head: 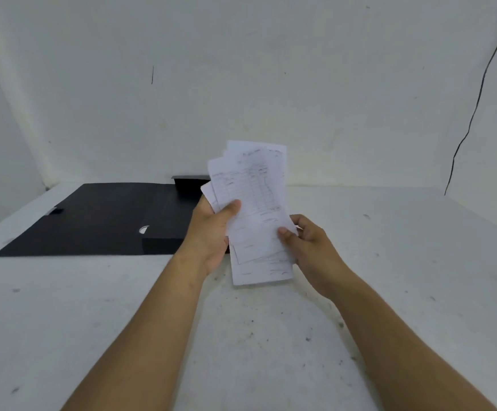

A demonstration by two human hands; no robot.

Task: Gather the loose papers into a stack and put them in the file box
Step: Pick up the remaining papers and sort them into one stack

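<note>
Both hands hold the papers (253,209) up above the white tabletop (389,262): left hand (211,232) grips their left edge, thumb across the front, right hand (309,244) pinches the right edge. Behind them the black file box (102,221) lies opened flat.

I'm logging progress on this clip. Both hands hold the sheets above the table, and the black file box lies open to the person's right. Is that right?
Not quite. The head view shows the black file box lying open to the person's left, not right. The rest stands: the left hand and the right hand both hold the sheets above the table.
</note>
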